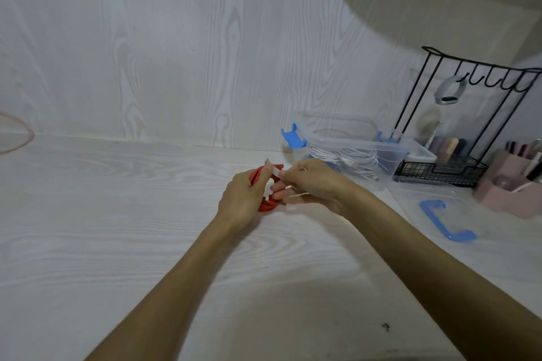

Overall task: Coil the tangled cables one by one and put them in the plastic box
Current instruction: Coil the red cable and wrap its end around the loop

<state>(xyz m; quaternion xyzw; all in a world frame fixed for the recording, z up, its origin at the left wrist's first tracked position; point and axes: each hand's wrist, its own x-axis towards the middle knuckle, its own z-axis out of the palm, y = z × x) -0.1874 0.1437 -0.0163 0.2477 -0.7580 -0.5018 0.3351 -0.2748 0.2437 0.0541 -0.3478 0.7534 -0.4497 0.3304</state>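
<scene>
Holding a red cable rolled into a small ring, the left hand curls its fingers round the loops just above the white counter. Next to it, the right hand pinches a white end piece at the top of the ring, maybe tucking it in; its grip is tight, not spread. Further right sits the plastic box with its blue clips, open at the top. White cables already lie rolled up inside. Its clear lid with a blue handle lies on the counter nearby. So the red cable looks nearly ready and must go in the box next.
</scene>
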